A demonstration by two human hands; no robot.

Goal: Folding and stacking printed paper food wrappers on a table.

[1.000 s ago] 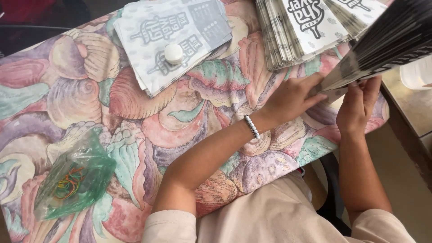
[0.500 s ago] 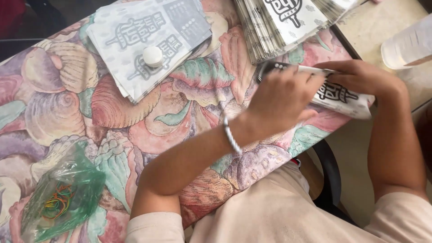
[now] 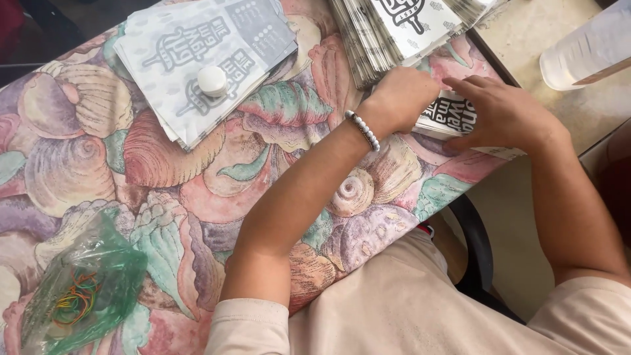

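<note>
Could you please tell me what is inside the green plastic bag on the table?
Coloured rubber bands show through the green bag. Its crumpled folds hide whatever else it may hold.

The counter (image 3: 131, 190) wears a pastel seashell print in pink, lilac, teal and cream. The paper bags (image 3: 197, 59) are white with grey print. A green plastic bag (image 3: 98, 276) holds multicoloured rubber bands (image 3: 73, 302).

From my remote seat I see both forearms bare below short, pale beige sleeves, and the same beige fabric covers the torso. A bracelet (image 3: 363, 129) of small white and grey beads circles the wrist just behind the left hand (image 3: 401, 98). The right hand (image 3: 503, 115) wears nothing.
</note>
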